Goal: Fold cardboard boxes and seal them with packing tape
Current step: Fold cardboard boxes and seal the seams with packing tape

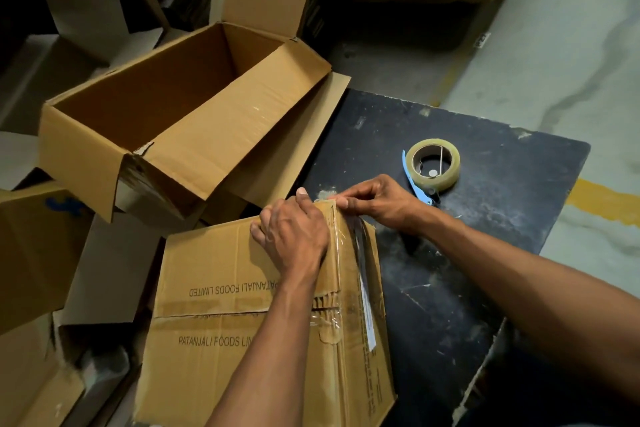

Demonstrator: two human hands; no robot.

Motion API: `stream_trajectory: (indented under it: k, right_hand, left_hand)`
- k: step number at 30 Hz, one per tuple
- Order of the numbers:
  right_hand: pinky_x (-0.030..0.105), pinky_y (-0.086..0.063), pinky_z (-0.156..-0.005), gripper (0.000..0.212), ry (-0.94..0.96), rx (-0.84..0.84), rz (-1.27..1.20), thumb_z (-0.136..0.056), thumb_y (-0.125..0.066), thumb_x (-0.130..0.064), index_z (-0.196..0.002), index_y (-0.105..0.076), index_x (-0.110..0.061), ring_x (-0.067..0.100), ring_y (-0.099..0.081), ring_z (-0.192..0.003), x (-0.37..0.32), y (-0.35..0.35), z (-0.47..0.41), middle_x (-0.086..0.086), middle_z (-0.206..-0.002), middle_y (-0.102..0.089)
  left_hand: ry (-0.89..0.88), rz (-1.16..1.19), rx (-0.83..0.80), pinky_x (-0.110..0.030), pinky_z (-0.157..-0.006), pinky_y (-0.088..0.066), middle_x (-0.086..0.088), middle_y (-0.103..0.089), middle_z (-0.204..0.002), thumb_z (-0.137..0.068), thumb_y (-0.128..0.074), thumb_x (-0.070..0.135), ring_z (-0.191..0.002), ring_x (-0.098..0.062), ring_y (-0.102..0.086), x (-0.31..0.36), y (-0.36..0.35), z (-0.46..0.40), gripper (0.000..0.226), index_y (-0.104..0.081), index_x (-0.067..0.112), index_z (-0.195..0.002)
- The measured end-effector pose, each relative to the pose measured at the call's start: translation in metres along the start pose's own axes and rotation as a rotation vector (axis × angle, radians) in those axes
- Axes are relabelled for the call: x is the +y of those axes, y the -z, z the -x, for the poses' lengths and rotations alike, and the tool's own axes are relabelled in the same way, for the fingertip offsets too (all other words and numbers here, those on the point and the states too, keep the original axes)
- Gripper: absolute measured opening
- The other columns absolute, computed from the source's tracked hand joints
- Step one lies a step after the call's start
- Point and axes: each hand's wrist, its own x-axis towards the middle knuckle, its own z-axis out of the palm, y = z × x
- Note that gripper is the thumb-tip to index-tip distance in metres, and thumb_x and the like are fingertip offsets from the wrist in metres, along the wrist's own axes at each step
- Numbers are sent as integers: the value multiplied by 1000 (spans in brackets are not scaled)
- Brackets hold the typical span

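The left hand (294, 236) lies flat, fingers spread, pressing the clear packing tape (337, 243) onto the printed cardboard box (214, 322); the right hand (374, 199) pinches the tape's end at the far corner. The box rests partly on the black tabletop (485, 218), the tape dispenser (431, 166) just beyond. The corrugated board looks light, stiff, creased; best braced along its edges.

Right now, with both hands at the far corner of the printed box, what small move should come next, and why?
Probably slide the left hand back along the clear tape, pressing it flat. The tape looks wrinkled over the printed box edge, while the right hand pinches its end at the corner. The tape dispenser lies apart on the black table, so no new strip seems needed yet.
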Motion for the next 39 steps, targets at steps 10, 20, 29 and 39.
stream_trajectory:
  k: [10, 20, 29, 39]
  right_hand:
    - [36, -47, -109, 58, -53, -159, 101, -87, -69, -63, -133, -68, -28, 8, -63, -125, -7, 8, -1, -8, -129, -71]
    - [33, -46, -113, 41, -8, -219, 202, -98, -62, -34, -135, -67, -17, 5, -60, -127, 17, 14, -5, -13, -132, -68]
    - [31, -33, -119, 93, 46, -217, 258, -78, -75, -67, -157, -31, -46, 4, -40, -145, 5, -2, 10, -7, -158, -46]
    - [55, -37, -119, 129, 178, -87, 610, -63, -89, -67, -162, -9, -43, 14, -30, -152, 37, 5, 34, -5, -167, -29]
  left_hand:
    - [-1, 0, -3, -51, -122, -15, -1, -65, -129, -110, -22, 49, -137, -21, -43, -3, -3, -3, 58, -72, 19, -113]
    - [9, 6, -15, -49, -123, -13, 0, -64, -132, -110, -23, 50, -139, -20, -41, -2, -1, -3, 57, -70, 18, -120]
    - [15, -1, -22, -52, -123, -13, -4, -64, -133, -111, -22, 49, -141, -23, -41, -2, 1, 0, 59, -71, 17, -120]
    - [-32, 55, 2, -51, -123, -15, -1, -65, -132, -111, -26, 48, -140, -22, -42, -2, 4, 3, 52, -72, 24, -114]
